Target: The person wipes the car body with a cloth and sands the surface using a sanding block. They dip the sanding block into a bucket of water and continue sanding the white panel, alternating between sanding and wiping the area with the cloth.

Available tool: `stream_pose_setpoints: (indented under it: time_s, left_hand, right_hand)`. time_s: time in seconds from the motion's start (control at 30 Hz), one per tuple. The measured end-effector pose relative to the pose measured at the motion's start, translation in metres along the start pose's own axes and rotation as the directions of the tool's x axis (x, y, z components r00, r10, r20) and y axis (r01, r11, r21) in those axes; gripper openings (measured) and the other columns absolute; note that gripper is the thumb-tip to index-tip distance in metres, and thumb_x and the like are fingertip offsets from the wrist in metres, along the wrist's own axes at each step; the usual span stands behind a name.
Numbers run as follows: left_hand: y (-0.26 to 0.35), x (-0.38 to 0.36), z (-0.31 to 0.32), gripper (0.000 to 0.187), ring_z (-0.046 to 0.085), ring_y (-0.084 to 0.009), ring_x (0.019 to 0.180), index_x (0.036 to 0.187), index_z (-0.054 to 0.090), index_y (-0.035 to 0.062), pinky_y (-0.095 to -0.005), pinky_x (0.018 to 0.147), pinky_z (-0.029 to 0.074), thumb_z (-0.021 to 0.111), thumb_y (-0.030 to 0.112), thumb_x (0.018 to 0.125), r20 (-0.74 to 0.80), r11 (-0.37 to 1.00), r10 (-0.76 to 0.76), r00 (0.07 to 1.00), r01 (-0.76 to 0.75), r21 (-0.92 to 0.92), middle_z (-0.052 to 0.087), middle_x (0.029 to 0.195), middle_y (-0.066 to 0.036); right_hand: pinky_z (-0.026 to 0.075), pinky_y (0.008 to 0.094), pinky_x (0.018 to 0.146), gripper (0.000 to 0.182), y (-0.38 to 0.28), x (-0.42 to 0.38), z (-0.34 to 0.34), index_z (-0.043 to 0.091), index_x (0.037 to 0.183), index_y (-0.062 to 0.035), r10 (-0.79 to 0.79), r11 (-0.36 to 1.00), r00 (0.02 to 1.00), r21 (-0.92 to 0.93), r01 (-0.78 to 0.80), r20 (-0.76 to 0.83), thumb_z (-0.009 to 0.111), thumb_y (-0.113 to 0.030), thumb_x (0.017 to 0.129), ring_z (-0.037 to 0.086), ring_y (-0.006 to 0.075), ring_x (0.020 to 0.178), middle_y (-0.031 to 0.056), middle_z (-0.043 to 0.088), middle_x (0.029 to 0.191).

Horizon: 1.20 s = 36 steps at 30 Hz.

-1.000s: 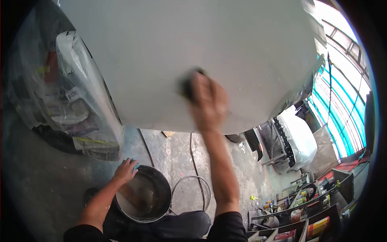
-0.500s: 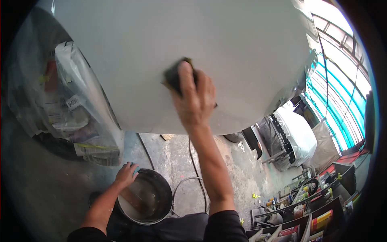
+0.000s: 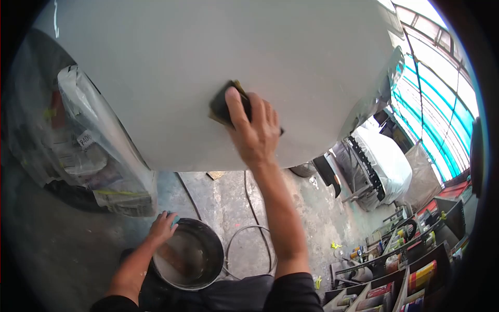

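My right hand [image 3: 257,130] is closed around a dark sanding block [image 3: 221,106] with a sheet of sandpaper [image 3: 214,116] under it. The block lies against a smooth, pale grey car body panel [image 3: 171,67], my thumb along its top. Lower left, my left hand [image 3: 163,227] is at the rim of a black bucket [image 3: 217,255], its fingers bent round a small teal piece [image 3: 175,220] whose kind I cannot make out. Cloudy water [image 3: 195,252] stands in the bucket.
Plastic and newspaper masking [image 3: 112,156] covers the wheel area on the left. A hose [image 3: 252,197] runs over the concrete floor. At the right are a plastic-covered vehicle [image 3: 387,166] and a shelf rack [image 3: 384,260] with cans.
My right hand and the sanding block have shifted slightly downward in view, still on the panel. The view has turned a little. My left hand stays at the bucket rim.
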<state>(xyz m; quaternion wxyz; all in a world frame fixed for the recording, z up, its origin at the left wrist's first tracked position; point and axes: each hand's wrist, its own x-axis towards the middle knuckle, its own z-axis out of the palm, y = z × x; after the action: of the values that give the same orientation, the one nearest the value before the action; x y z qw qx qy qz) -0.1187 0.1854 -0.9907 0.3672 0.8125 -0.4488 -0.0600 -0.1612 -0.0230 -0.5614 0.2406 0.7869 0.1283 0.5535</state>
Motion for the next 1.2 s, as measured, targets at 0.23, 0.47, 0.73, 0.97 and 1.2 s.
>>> stream_pose_setpoints:
  time_s: [0.23, 0.47, 0.73, 0.97, 1.2]
  left_hand:
    - [0.0, 0.002, -0.005, 0.044, 0.06, -0.0414, 0.107, 0.129, 0.058, 0.0147, -0.051, 0.089, 0.053, 0.073, 0.023, 0.089, 0.016, 0.999, -0.035, 0.999, 0.035, -0.002, 0.057, 0.117, -0.019]
    - [-0.001, -0.002, -0.006, 0.044, 0.06, -0.0416, 0.107, 0.128, 0.058, 0.0144, -0.0512, 0.087, 0.053, 0.074, 0.022, 0.088, -0.004, 1.0, 0.016, 1.0, -0.016, -0.008, 0.057, 0.116, -0.018]
    - [-0.004, 0.002, -0.003, 0.044, 0.06, -0.0421, 0.106, 0.128, 0.058, 0.0144, -0.0514, 0.088, 0.052, 0.074, 0.021, 0.088, -0.001, 0.999, 0.017, 1.0, -0.017, -0.031, 0.058, 0.116, -0.018]
    - [-0.001, -0.001, -0.003, 0.044, 0.06, -0.0421, 0.106, 0.129, 0.058, 0.0144, -0.0512, 0.088, 0.052, 0.074, 0.022, 0.089, 0.003, 0.999, 0.033, 0.999, -0.033, 0.003, 0.058, 0.116, -0.019]
    - [-0.002, -0.001, -0.003, 0.044, 0.061, -0.0409, 0.107, 0.13, 0.057, 0.0149, -0.05, 0.089, 0.053, 0.073, 0.023, 0.09, 0.001, 1.0, -0.009, 1.0, 0.009, 0.005, 0.058, 0.116, -0.019]
  right_hand:
    - [0.058, 0.0468, 0.084, 0.076, 0.078, -0.111, -0.016, 0.057, 0.14, -0.0132, 0.219, 0.968, 0.963, -0.086, -0.234, -0.159, 0.091, -0.013, 0.072, 0.067, 0.0363, 0.1, 0.0178, 0.067, 0.115]
    - [0.058, 0.0441, 0.083, 0.076, 0.014, -0.025, 0.005, 0.064, 0.138, -0.0184, 0.006, 1.0, 1.0, -0.014, -0.006, -0.005, 0.09, -0.013, 0.067, 0.068, 0.0319, 0.098, 0.0125, 0.068, 0.115]
    - [0.056, 0.0439, 0.088, 0.068, 0.036, -0.07, 0.005, 0.064, 0.133, -0.0135, 0.237, 0.964, 0.958, -0.083, -0.252, -0.159, 0.091, -0.011, 0.07, 0.066, 0.0354, 0.103, 0.0158, 0.066, 0.117]
    - [0.056, 0.0455, 0.086, 0.067, 0.069, -0.087, -0.02, 0.067, 0.13, -0.0143, 0.123, 0.98, 0.992, -0.158, -0.12, 0.009, 0.09, -0.009, 0.067, 0.066, 0.0349, 0.1, 0.0143, 0.067, 0.117]
    - [0.054, 0.0433, 0.078, 0.072, 0.002, -0.052, 0.015, 0.052, 0.144, -0.0205, 0.051, 0.989, 0.997, -0.134, -0.057, -0.05, 0.084, -0.019, 0.079, 0.066, 0.0333, 0.1, 0.0166, 0.065, 0.116]
